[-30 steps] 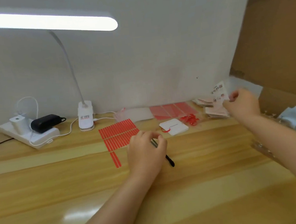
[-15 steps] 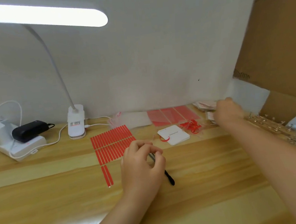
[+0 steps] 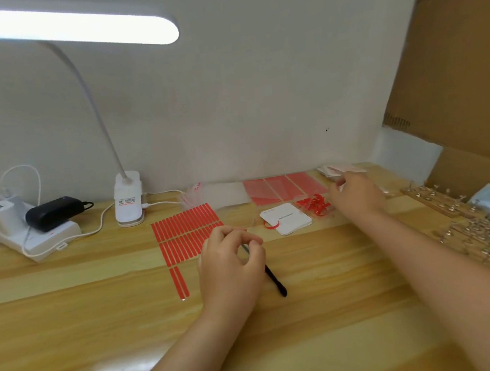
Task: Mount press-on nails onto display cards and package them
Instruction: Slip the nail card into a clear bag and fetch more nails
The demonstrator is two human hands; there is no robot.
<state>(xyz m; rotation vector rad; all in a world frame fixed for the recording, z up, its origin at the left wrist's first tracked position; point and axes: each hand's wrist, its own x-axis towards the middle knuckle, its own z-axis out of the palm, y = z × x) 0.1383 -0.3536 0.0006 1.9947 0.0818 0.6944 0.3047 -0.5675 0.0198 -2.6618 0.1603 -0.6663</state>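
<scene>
1. Plainly, the likeliest slip was at the left hand [image 3: 230,264]: its fingers were curled shut around a thin black tool [image 3: 272,277], whose tail stuck out toward 4 o'clock. A loosened pinch would have dropped it onto the red strips [image 3: 187,232] just at 10 o'clock of that hand, scattering their neat rows.
2. The right hand [image 3: 355,194] reached to 1 o'clock, over a stack of cards [image 3: 330,171] by the wall; whether it had closed on anything I could not tell, since the fingers were blurred. A hasty grab could have taken several cards at once or fanned the stack.
3. That forearm passed near the red curls [image 3: 314,205] and the white card [image 3: 286,218] at 12 o'clock; a low sweep might have brushed them away.
4. The nails [image 3: 476,238] sat on stands at 3 o'clock, close to the right elbow's path, so a careless pull back could have toppled them.
5. The desk [image 3: 71,321] was glossy pale wood, likely slick for small parts.
6. A lamp [image 3: 128,199] and a power strip [image 3: 27,236] stood at 10 o'clock against a plain white wall; cardboard [image 3: 450,61] leaned at 2 o'clock.
</scene>
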